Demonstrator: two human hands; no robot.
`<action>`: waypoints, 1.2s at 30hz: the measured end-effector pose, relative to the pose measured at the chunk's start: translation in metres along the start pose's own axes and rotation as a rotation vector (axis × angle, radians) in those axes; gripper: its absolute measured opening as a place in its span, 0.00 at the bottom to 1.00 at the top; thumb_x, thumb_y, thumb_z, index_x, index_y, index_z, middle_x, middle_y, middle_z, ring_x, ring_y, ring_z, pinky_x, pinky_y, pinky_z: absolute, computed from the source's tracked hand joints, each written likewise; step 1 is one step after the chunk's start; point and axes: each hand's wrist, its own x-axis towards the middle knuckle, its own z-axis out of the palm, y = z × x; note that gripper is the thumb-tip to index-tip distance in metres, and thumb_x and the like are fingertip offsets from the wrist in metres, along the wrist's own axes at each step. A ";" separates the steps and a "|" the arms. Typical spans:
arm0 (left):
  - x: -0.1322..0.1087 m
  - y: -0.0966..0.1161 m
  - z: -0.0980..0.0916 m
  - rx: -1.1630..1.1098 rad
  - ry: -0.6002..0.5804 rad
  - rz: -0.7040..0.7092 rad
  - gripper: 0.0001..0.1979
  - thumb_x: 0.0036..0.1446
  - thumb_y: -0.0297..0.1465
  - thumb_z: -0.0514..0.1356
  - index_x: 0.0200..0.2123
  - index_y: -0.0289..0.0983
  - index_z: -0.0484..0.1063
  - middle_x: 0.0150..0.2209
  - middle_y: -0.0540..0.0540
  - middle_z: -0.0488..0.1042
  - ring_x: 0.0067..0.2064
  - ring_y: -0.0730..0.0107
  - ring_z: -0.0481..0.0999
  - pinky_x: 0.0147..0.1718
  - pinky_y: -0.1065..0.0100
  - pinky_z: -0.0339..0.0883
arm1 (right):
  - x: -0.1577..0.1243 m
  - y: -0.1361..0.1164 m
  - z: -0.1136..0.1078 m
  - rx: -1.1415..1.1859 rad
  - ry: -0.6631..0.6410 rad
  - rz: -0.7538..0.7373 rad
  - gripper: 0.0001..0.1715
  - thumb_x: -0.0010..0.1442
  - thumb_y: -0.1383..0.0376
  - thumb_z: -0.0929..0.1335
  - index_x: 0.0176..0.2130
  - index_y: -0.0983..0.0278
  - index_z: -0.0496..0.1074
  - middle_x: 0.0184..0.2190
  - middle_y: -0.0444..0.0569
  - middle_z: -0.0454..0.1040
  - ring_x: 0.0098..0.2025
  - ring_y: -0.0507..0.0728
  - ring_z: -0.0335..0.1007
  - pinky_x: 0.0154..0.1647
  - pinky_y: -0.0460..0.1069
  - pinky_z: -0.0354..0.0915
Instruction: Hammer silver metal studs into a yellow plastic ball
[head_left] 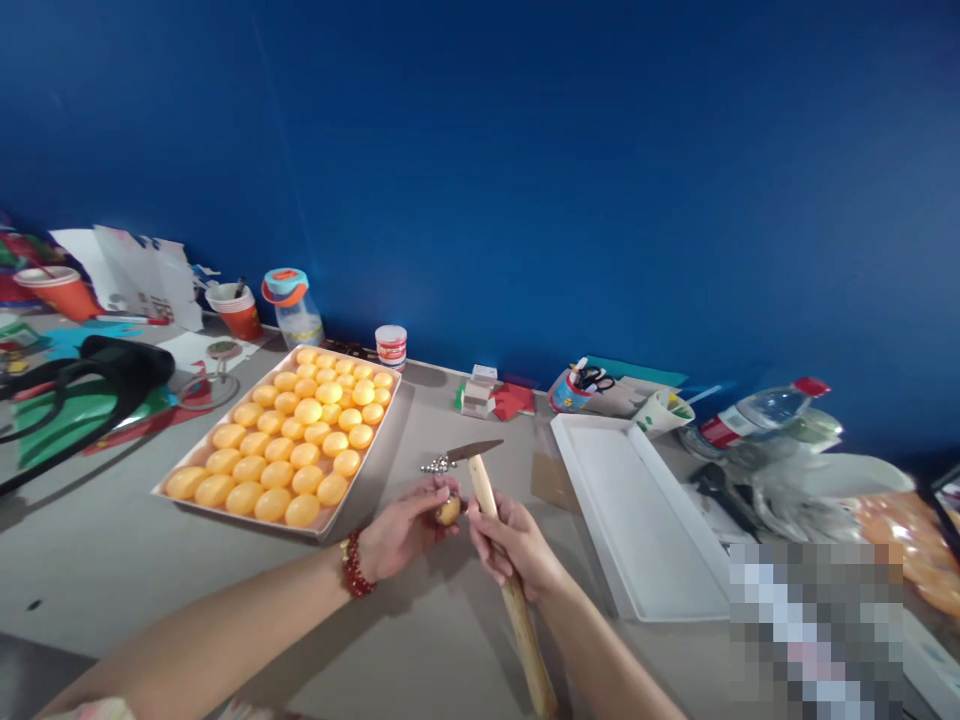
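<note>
Now the left hand [405, 528] pinches one small yellow-orange round ball [448, 512] over the grey table [112, 560]. The right hand [516, 545] holds tight a wooden-handled hammer [482, 482], touching it. Lots more balls wait in the pink tray [324, 530], so I think most work is left.

Bright even overhead light, soft shadows, wide-angle bending at edges, pixelated patch lower right

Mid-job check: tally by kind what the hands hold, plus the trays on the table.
Hammer, in right hand: 1
Small yellowish ball, in left hand: 1
Trays: 2, the orange-ball tray and the white tray
Total: 4
</note>
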 end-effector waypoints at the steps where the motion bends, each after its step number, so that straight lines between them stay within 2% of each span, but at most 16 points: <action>1: 0.000 -0.001 0.000 -0.003 0.015 0.008 0.08 0.57 0.30 0.63 0.40 0.34 0.74 0.36 0.42 0.74 0.36 0.68 0.73 0.34 0.68 0.68 | 0.001 0.003 -0.002 0.031 -0.007 -0.002 0.17 0.57 0.56 0.72 0.34 0.64 0.63 0.15 0.36 0.68 0.08 0.41 0.44 0.08 0.38 0.52; 6: 0.000 0.000 0.002 0.047 0.020 0.070 0.14 0.61 0.38 0.59 0.47 0.37 0.73 0.42 0.40 0.75 0.40 0.66 0.73 0.29 0.72 0.65 | 0.002 0.015 -0.006 0.160 -0.009 -0.054 0.15 0.58 0.59 0.72 0.35 0.64 0.65 0.15 0.36 0.68 0.08 0.41 0.42 0.06 0.37 0.50; 12: -0.001 -0.002 0.000 0.169 -0.048 0.080 0.16 0.62 0.39 0.57 0.47 0.35 0.72 0.42 0.40 0.74 0.29 0.72 0.73 0.20 0.75 0.60 | -0.003 0.019 0.002 0.203 -0.012 -0.084 0.14 0.58 0.59 0.72 0.34 0.64 0.64 0.16 0.38 0.71 0.08 0.41 0.42 0.06 0.37 0.50; 14: -0.001 -0.005 -0.001 0.190 -0.079 0.080 0.17 0.63 0.40 0.56 0.47 0.34 0.72 0.41 0.39 0.74 0.29 0.70 0.74 0.21 0.72 0.64 | -0.004 0.018 0.003 0.191 0.002 -0.083 0.15 0.58 0.58 0.72 0.33 0.64 0.64 0.18 0.39 0.73 0.08 0.41 0.43 0.06 0.37 0.51; 17: -0.003 -0.007 -0.001 0.185 -0.124 0.086 0.17 0.62 0.39 0.57 0.49 0.35 0.71 0.40 0.40 0.74 0.34 0.65 0.76 0.31 0.65 0.71 | -0.004 0.018 0.003 0.180 0.046 -0.084 0.17 0.57 0.57 0.72 0.32 0.64 0.64 0.18 0.40 0.73 0.08 0.41 0.44 0.06 0.38 0.51; 20: -0.004 -0.008 -0.002 0.221 -0.144 0.069 0.18 0.59 0.34 0.62 0.51 0.38 0.69 0.41 0.43 0.74 0.37 0.64 0.76 0.37 0.62 0.71 | -0.004 0.019 0.001 0.173 0.075 -0.089 0.17 0.57 0.56 0.72 0.33 0.64 0.64 0.17 0.39 0.72 0.08 0.41 0.43 0.07 0.37 0.51; 23: -0.005 -0.007 -0.004 0.279 -0.138 0.053 0.17 0.59 0.33 0.62 0.51 0.39 0.70 0.39 0.45 0.74 0.33 0.68 0.75 0.37 0.64 0.69 | -0.004 0.019 0.000 0.163 0.072 -0.093 0.17 0.57 0.56 0.72 0.34 0.63 0.64 0.17 0.39 0.72 0.08 0.41 0.44 0.07 0.37 0.51; 27: -0.006 -0.006 -0.004 0.317 -0.112 0.069 0.19 0.57 0.34 0.64 0.52 0.40 0.71 0.41 0.45 0.74 0.31 0.72 0.73 0.36 0.66 0.67 | -0.005 0.018 0.001 0.181 0.046 -0.097 0.15 0.59 0.58 0.71 0.34 0.64 0.63 0.18 0.39 0.73 0.08 0.41 0.45 0.07 0.37 0.53; 33: -0.008 -0.005 -0.001 0.300 -0.103 0.082 0.19 0.56 0.34 0.65 0.51 0.39 0.71 0.40 0.44 0.75 0.35 0.69 0.74 0.40 0.64 0.67 | -0.005 0.016 0.003 0.132 0.052 -0.120 0.15 0.59 0.58 0.71 0.32 0.64 0.64 0.19 0.41 0.73 0.08 0.41 0.47 0.08 0.37 0.55; 36: -0.007 -0.006 0.000 0.311 -0.130 0.100 0.16 0.58 0.34 0.63 0.50 0.39 0.71 0.40 0.43 0.75 0.36 0.66 0.75 0.39 0.63 0.67 | -0.005 0.015 0.003 0.080 0.068 -0.113 0.17 0.59 0.56 0.71 0.32 0.64 0.64 0.19 0.42 0.74 0.08 0.41 0.49 0.07 0.38 0.54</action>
